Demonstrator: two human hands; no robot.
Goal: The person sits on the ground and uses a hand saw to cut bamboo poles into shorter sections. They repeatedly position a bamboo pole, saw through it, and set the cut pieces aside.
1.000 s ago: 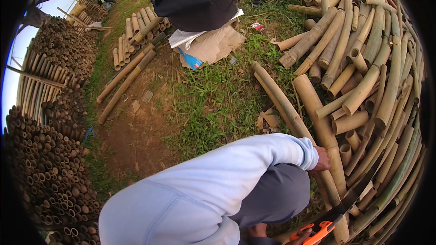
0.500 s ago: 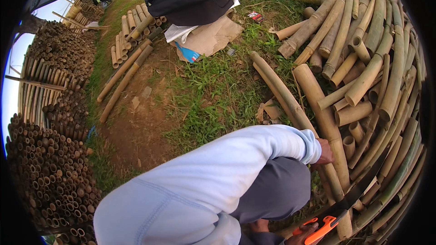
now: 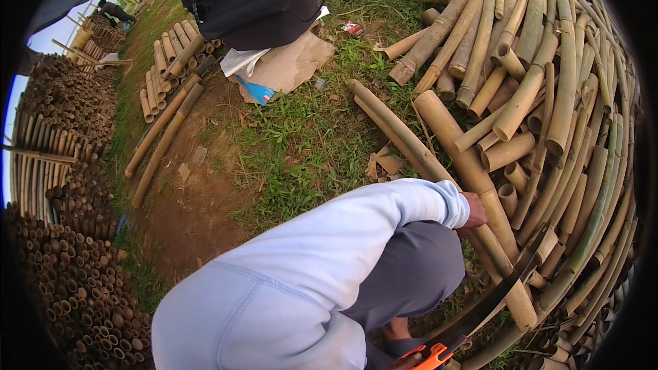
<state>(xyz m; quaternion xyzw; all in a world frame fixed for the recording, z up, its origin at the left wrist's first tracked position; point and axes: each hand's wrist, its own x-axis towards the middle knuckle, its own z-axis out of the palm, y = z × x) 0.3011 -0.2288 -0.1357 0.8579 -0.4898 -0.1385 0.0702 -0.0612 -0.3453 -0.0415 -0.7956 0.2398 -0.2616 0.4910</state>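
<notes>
My left hand (image 3: 474, 210) is closed on a bamboo pole (image 3: 404, 138) lying slantwise on the right, its fingers partly hidden. Close against that pole rests a thicker bamboo length (image 3: 458, 144). At the bottom edge my right hand (image 3: 406, 362), mostly cut off by the frame, grips the orange handle (image 3: 433, 356) of a hand saw. The dark saw blade (image 3: 488, 305) runs up and to the right, across the pole near its near end (image 3: 524, 312). Whether the teeth have entered the bamboo I cannot tell.
A large heap of cut bamboo (image 3: 541, 89) fills the right side. Stacked bamboo (image 3: 75, 288) stands at the left, and two poles (image 3: 164, 140) lie on bare soil. Beyond the grass, a black backpack (image 3: 240, 7) sits on cardboard (image 3: 295, 65).
The saw handle and my right hand have drawn back toward the lower left, the blade sliding across the pole. My left hand keeps its hold. The whole view has shifted slightly.
</notes>
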